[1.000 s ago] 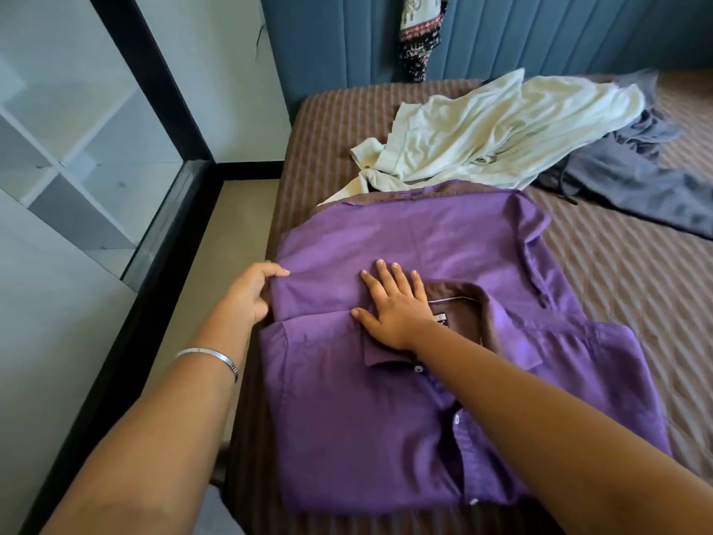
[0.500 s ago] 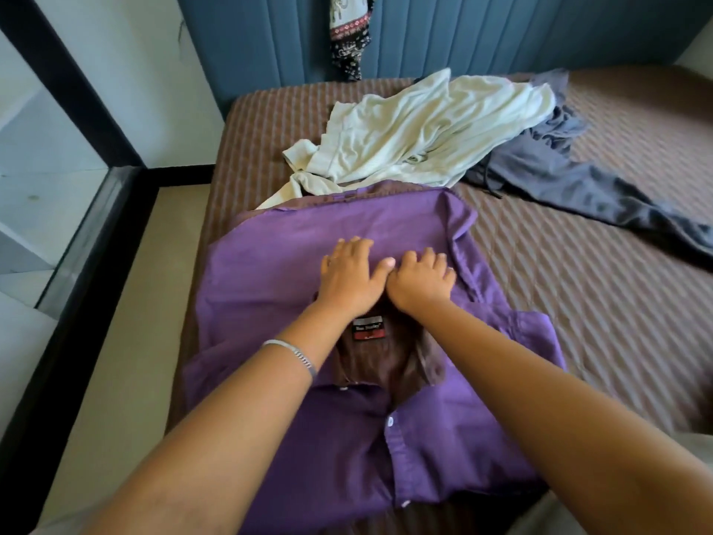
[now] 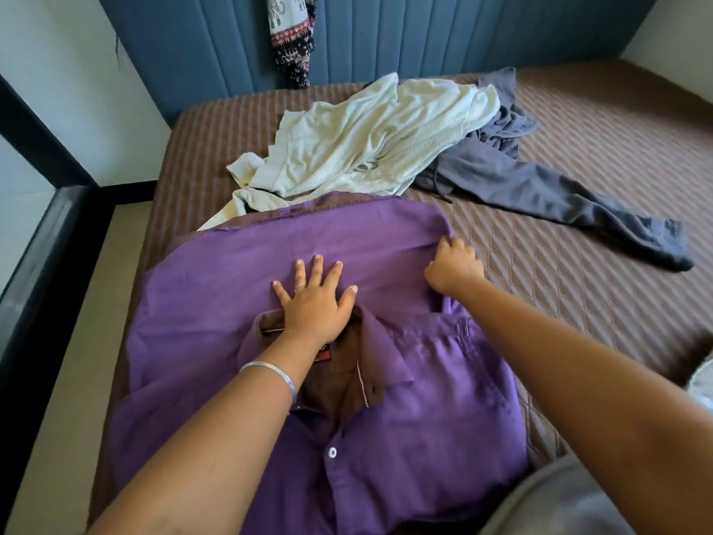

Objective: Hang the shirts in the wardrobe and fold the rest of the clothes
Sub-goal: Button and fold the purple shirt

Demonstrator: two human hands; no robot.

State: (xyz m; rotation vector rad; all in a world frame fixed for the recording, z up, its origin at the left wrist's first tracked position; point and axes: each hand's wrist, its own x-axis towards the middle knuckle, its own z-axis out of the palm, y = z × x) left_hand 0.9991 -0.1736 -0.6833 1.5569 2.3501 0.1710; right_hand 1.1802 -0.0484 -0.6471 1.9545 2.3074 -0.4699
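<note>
The wide bed with its brown quilted cover serves as a flat surface for folding. On its near edge lies the purple button-up cotton shirt with a brown collar lining, front up and partly folded. The left hand presses flat with fingers spread above the collar, probably anchoring the cloth, while the right hand curls round the folded right edge, likely tugging it straight.

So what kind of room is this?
Most likely a bedroom. There is a bed with a brown quilted cover, a padded blue headboard behind it, and clothes spread on top, such as the purple shirt being smoothed out.
</note>
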